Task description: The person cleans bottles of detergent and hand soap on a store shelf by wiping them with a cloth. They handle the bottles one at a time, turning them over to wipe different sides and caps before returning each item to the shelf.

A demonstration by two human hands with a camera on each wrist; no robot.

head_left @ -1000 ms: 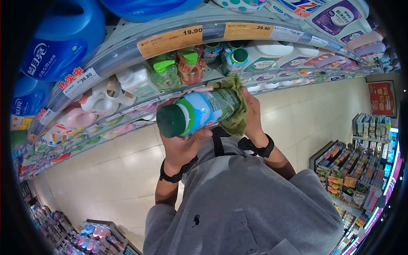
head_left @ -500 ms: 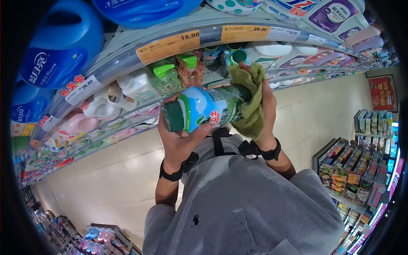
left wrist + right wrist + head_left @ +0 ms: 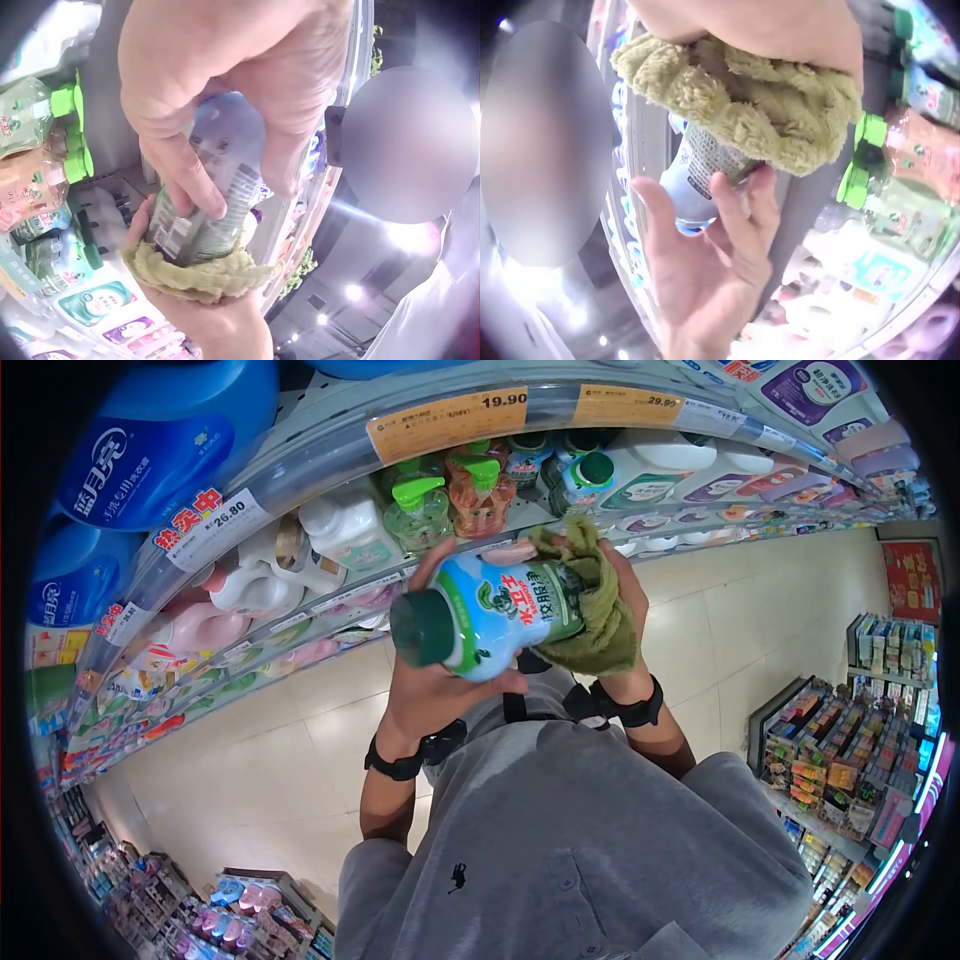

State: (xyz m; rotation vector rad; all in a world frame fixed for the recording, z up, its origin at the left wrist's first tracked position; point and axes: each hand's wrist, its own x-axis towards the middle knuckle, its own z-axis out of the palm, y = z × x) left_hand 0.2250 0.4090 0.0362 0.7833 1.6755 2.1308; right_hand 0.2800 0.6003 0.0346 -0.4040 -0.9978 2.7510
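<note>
A bottle (image 3: 515, 608) with a dark green cap and a blue, white and green label lies almost level in front of the body. My left hand (image 3: 435, 700) grips it from beneath near the cap, thumb along the near side. Around the base end, my right hand (image 3: 628, 595) holds a fuzzy olive-green cloth (image 3: 600, 622) against the bottle. In the right wrist view the cloth (image 3: 742, 97) is bunched over the base, below the right palm. The left wrist view shows the left fingers (image 3: 195, 184) curled over the bottle's side.
A shelf with a curved price rail (image 3: 330, 455) runs close ahead. Pump bottles (image 3: 415, 510) and white jugs (image 3: 345, 535) line the tier below it, and large blue detergent bottles (image 3: 150, 450) stand at the left. Floor tiles (image 3: 300, 760) show beneath; a product rack (image 3: 840, 740) is at the right.
The bottle has rolled about its length, so its front label now faces up. The right hand and cloth shifted around the base end. The head view moved slightly.
</note>
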